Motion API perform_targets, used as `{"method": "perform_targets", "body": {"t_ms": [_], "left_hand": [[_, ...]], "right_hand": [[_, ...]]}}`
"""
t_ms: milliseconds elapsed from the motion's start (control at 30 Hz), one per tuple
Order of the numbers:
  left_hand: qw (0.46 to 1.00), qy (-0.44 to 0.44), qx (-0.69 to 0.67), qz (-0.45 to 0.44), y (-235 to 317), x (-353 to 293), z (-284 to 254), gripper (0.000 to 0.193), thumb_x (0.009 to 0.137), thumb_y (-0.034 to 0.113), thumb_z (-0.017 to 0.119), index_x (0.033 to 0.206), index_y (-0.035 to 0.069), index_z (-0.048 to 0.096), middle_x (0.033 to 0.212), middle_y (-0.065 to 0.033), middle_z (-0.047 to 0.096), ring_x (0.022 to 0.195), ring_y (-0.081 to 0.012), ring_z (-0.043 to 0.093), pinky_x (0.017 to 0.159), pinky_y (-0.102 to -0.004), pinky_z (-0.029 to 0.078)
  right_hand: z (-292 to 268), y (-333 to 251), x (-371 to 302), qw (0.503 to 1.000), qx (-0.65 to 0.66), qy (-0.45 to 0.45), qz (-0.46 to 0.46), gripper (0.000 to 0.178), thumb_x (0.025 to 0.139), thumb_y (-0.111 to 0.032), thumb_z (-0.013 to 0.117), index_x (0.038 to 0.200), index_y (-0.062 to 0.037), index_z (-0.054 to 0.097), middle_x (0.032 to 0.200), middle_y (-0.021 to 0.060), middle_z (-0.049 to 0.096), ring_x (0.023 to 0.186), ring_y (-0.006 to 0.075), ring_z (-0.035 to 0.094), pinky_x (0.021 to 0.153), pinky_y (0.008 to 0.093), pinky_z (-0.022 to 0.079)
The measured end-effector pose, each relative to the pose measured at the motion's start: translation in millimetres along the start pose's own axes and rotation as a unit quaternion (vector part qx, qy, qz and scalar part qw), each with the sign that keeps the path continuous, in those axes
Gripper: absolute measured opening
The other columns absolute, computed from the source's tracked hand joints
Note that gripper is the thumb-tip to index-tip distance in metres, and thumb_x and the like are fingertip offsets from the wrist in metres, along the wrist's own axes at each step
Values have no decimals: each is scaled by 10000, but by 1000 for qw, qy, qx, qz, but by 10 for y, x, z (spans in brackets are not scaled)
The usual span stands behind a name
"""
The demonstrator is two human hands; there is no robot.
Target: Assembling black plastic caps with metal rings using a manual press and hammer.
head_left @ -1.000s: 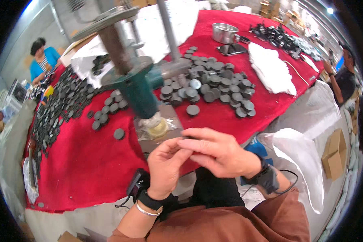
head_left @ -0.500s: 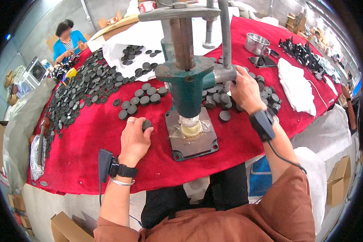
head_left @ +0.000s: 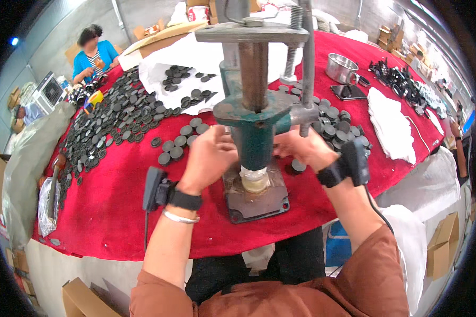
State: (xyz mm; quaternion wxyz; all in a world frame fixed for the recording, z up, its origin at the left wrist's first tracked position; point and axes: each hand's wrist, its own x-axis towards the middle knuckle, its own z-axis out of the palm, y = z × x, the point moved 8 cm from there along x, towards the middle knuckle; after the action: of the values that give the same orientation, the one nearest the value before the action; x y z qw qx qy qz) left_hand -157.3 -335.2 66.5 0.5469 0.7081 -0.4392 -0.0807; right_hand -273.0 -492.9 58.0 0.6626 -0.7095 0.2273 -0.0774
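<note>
A green hand press (head_left: 253,132) with a steel column stands in front of me, its pale yellow round die (head_left: 255,181) on a grey base plate (head_left: 256,205). My left hand (head_left: 210,157) is at the left side of the press head, fingers bent inward and their tips hidden behind it; whatever they hold cannot be seen. On the opposite side my right hand (head_left: 308,150) reaches toward the press head below the lever (head_left: 308,79), off the bar, with its fingertips also hidden. Round black discs (head_left: 180,141) lie left of the press, and more discs (head_left: 333,124) are heaped at its right.
A wide spread of black caps (head_left: 116,113) covers the left of the red cloth (head_left: 143,211). A steel pot (head_left: 341,68), a phone (head_left: 349,92) and a white cloth (head_left: 388,127) lie at the right. Another person (head_left: 93,55) sits at the far left.
My right hand has let go of the lever and come down beside the press head. My left hand, which held a black disc, has moved right and up to the press.
</note>
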Motion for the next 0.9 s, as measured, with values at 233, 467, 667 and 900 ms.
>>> {"method": "perform_targets", "body": {"t_ms": [233,467,667,900], "left_hand": [[897,97,413,124,-250,-98,-460,258,752,185,723,969,51,682,969,-113,660,939,-298,595,811,-384,489],[853,40,511,95,-380,-20,-195,182,757,253,704,890,131,675,916,-50,663,932,-234,595,843,-417,392],[860,74,488,133,-236,-33,-229,204,750,214,720,903,108,640,932,-83,665,928,-259,610,857,-450,394],[999,-12,23,-30,114,-620,-67,462,747,-6,732,1158,-17,521,978,-61,631,835,-139,608,724,-267,504]], "right_hand": [[-1009,-409,-71,688,-517,372,-348,316,813,-286,671,1018,-46,678,842,176,673,739,321,662,694,395,520],[-945,-918,-422,900,-56,299,-311,272,916,-284,621,965,-27,694,773,4,656,618,60,550,564,209,440],[-219,-2586,-794,889,13,133,-438,297,910,-345,580,935,-51,607,775,35,634,550,79,483,482,222,380],[-184,-2912,-406,813,-327,188,-444,376,919,-336,545,820,11,650,652,85,623,434,129,440,381,280,336]]}}
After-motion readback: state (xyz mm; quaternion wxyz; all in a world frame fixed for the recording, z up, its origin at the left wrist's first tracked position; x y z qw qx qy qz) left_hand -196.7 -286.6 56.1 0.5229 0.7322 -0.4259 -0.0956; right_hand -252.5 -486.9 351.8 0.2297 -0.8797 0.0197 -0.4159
